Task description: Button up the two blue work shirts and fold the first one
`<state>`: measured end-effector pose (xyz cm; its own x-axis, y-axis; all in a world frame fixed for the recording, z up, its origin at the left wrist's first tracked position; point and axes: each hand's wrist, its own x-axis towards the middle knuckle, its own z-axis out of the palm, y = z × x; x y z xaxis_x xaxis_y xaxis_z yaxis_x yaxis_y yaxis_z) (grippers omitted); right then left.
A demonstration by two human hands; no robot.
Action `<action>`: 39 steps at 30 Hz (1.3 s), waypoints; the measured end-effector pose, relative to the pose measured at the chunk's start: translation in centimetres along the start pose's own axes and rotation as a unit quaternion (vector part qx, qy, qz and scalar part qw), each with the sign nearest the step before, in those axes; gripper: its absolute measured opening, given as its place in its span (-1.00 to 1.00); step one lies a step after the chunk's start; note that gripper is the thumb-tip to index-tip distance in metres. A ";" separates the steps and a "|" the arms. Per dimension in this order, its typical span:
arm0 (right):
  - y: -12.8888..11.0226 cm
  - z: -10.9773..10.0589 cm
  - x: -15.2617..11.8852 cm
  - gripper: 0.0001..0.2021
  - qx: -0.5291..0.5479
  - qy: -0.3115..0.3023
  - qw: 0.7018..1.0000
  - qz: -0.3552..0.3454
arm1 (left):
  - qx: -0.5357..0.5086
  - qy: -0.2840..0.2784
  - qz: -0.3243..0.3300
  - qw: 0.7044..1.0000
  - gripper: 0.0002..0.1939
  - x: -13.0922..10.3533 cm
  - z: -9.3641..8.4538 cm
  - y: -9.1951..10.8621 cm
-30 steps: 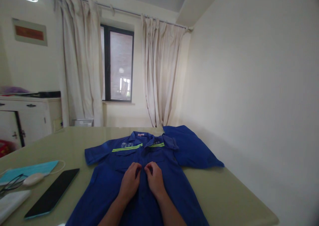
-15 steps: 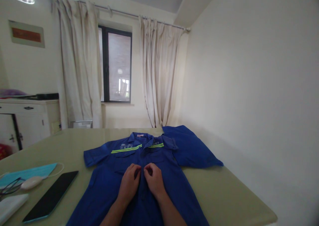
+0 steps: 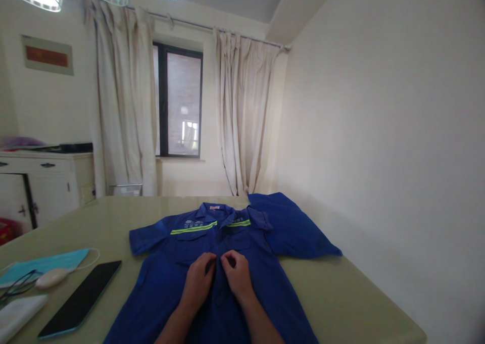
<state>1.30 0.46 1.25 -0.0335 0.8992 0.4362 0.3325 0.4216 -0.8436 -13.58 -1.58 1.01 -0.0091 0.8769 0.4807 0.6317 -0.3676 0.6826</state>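
A blue short-sleeved shirt [image 3: 159,283] with yellow-green stripes lies spread on the table, its collar at the far end. Both hands are at its front placket, side by side with a small gap between them. My left hand [image 3: 200,277] pinches the fabric left of the centre line, thumb and fingers together. My right hand [image 3: 236,273] pinches just right of it in the same way. Whatever small part is between the fingertips is too small to make out. Beside the right sleeve lies another piece of blue cloth [image 3: 295,228].
On the left of the table [image 3: 364,298] are a black phone [image 3: 81,298], a light blue mask [image 3: 45,265], a pale mouse-shaped object [image 3: 52,278], dark thin-framed glasses or cable, and a white item [image 3: 20,313]. A white cabinet [image 3: 53,182] stands behind left.
The whole view has shifted slightly, with things appearing a little lower and to the right. Both hands keep their pinch at the placket, with hardly any movement against the shirt.
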 end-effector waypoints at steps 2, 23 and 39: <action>0.1 0.0 0.0 -0.81 0.000 -0.007 1.000 -0.002 | -0.002 -0.014 -0.004 1.000 -0.71 0.0 0.0 -0.1; 0.4 0.2 -0.1 -0.94 -0.059 -0.054 0.996 0.034 | -0.015 -0.026 -0.038 0.999 -0.73 0.0 0.8 -1.5; 0.6 0.3 0.4 -0.92 -0.077 -0.060 0.985 0.140 | 0.183 -0.105 -0.029 0.977 -0.63 -0.5 -0.2 0.8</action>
<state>1.19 1.07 0.85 -0.0291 0.9889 0.1456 0.4841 0.1414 -0.8635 -13.22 -2.33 1.40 0.0829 0.9512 0.2974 0.8697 -0.2147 0.4444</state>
